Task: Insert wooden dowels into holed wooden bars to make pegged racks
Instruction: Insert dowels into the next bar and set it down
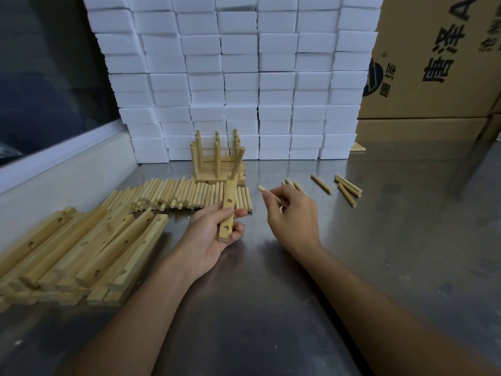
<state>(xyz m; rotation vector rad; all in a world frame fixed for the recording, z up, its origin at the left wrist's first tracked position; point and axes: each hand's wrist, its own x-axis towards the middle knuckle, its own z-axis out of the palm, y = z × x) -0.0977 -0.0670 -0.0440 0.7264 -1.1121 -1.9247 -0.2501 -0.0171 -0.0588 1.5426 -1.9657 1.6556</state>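
One dowel (271,196) is pinched in the right hand (294,213), its tip aimed left toward the holed bar (228,210) gripped in the left hand (214,234) above the table (379,240), long axis running away, one peg already fitted at its far end.

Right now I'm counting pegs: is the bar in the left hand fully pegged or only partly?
Partly. The bar in the left hand carries one dowel at its far end; two holes nearer the palm show empty.
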